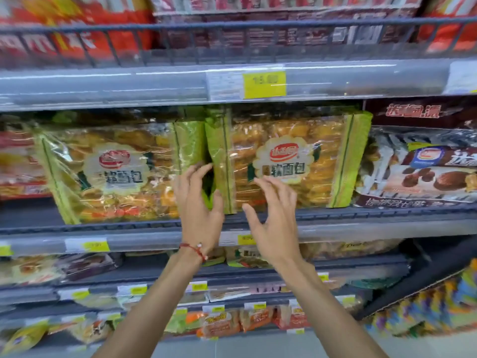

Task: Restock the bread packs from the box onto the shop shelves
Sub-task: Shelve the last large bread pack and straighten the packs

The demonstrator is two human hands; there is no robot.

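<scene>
Standing upright on the grey shelf (103, 227), two green bread packs (291, 161) sit side by side under the yellow price tag (264, 83), the left hand (200, 202) reaching spread-fingered into their gap, the right hand (273, 215) open, empty, just before the right pack.

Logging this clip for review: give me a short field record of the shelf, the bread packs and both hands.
shelf: middle shelf, two green-edged bread packs side by side
left pack: upright, leaning slightly
right pack: upright
left hand: fingers in the gap between the packs, holding nothing
right hand: open, in front of the right pack; contact unclear
box: not in view
</scene>
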